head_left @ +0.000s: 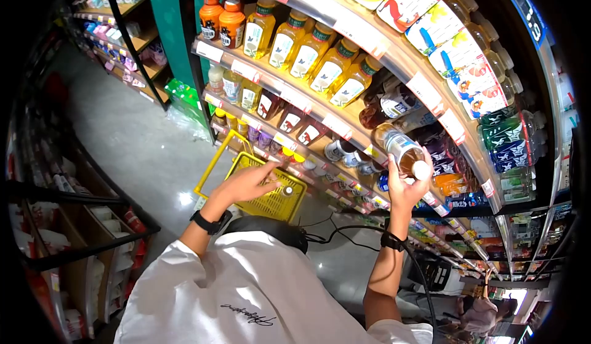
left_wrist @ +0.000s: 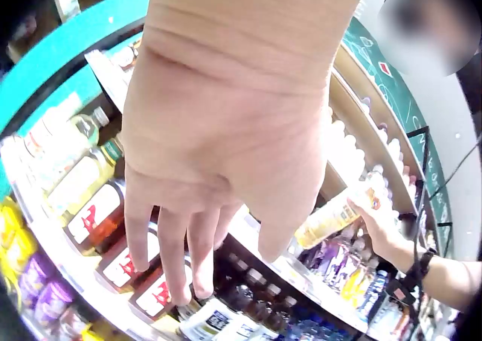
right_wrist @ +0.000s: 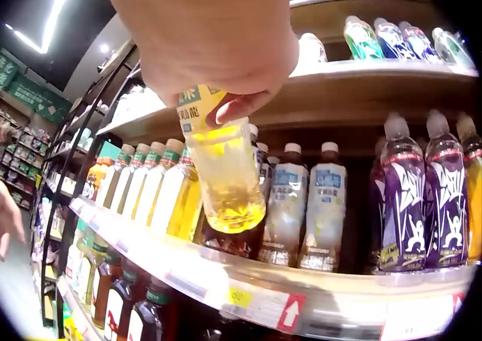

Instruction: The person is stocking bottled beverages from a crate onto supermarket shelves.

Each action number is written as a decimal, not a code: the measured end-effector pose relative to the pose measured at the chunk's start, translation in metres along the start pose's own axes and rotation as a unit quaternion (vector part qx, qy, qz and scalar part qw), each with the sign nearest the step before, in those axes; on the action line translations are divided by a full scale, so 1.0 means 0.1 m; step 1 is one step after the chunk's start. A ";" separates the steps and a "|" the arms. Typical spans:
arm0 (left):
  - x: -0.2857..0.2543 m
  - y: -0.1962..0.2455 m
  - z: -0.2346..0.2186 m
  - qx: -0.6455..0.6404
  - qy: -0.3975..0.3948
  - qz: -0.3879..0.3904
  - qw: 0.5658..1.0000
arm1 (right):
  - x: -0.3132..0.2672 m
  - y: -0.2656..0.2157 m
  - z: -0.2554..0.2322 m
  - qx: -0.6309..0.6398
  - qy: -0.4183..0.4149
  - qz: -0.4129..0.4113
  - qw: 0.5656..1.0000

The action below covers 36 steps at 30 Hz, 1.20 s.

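My right hand (head_left: pixel 407 187) grips a white-capped bottle (head_left: pixel 403 150) of amber drink at the shelf front. In the right wrist view the bottle (right_wrist: pixel 224 175) hangs tilted from my right hand (right_wrist: pixel 211 47), its base by the shelf edge, beside similar labelled bottles (right_wrist: pixel 286 205). My left hand (head_left: pixel 246 184) holds nothing, fingers extended, above a yellow basket (head_left: pixel 271 205). The left wrist view shows the left hand (left_wrist: pixel 218 145) with fingers spread and loose, and the bottle (left_wrist: pixel 331 220) in the other hand to its right.
Yellow drink bottles (head_left: pixel 289 39) line the shelf, with orange bottles (head_left: pixel 231 24) at its left end. Purple bottles (right_wrist: pixel 404 198) stand right of the held one. Another shelf unit (head_left: pixel 104 239) stands at lower left, across the grey floor (head_left: pixel 123 141). A dark cable (head_left: pixel 351 227) hangs near my body.
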<state>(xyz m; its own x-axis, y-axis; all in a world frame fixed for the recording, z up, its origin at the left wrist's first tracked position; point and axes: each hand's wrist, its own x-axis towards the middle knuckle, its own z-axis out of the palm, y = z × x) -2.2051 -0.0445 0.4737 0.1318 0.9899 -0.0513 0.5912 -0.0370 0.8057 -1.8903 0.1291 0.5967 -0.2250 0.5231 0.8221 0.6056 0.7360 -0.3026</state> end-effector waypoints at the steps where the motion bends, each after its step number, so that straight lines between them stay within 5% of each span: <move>1: 0.09 -0.01 0.05 -0.092 -0.010 0.018 0.996 | -0.03 -0.08 -0.02 0.013 0.017 0.037 0.999; 3: 0.28 0.08 0.07 -0.185 -0.020 0.032 0.982 | -0.08 -0.28 -0.02 0.163 0.002 0.148 0.976; 5: 0.40 0.22 0.13 -0.413 -0.061 0.062 0.906 | -0.13 -0.50 -0.01 0.246 -0.061 0.346 0.903; 8: 0.49 0.23 0.17 -0.385 -0.051 0.142 0.911 | -0.21 -0.73 0.19 0.334 -0.132 0.337 0.870; 11: 0.48 0.25 0.15 -0.388 -0.110 0.098 0.910 | -0.27 -0.72 0.31 0.282 -0.253 0.381 0.843; 13: 0.41 0.13 0.28 -0.397 -0.063 0.091 0.911 | -0.47 -0.28 0.31 0.279 -0.278 0.463 0.794; 15: 0.36 0.01 0.31 -0.368 -0.146 0.016 0.918 | -0.48 -0.25 0.47 0.332 -0.249 0.416 0.809; 18: 0.18 -0.32 0.75 -0.402 -0.083 0.039 0.911 | -0.54 0.08 0.50 0.287 -0.447 0.497 0.686; 21: 0.05 -0.65 0.98 -0.408 -0.025 0.055 0.911 | -0.92 0.18 0.78 0.270 -0.486 0.588 0.588; 25: -0.23 -1.42 1.80 -0.435 0.125 -0.171 0.875 | -1.75 0.24 1.20 0.236 -0.511 0.631 0.534; 29: -0.41 -2.24 2.51 -0.434 0.162 -0.280 0.841 | -2.84 0.39 1.86 0.187 -0.595 0.534 0.570; 31: -0.45 -2.48 2.70 -0.371 0.113 -0.414 0.823 | -3.36 0.47 2.16 0.155 -0.624 0.501 0.579; 34: -0.45 -2.60 2.85 -0.359 0.155 -0.433 0.812 | -4.17 0.80 2.56 0.105 -0.623 0.495 0.597; 36: -0.45 -2.62 2.74 -0.352 0.131 -0.462 0.804 | -4.60 1.06 2.68 0.029 -0.607 0.197 0.770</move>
<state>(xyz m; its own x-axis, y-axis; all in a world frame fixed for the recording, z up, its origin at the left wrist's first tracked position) -2.1479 -0.1168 0.1027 -0.3306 0.5485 -0.7681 -0.2677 0.7259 0.6336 -1.9276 0.0821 0.0575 -0.6002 0.7015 -0.3842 0.7827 0.4163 -0.4626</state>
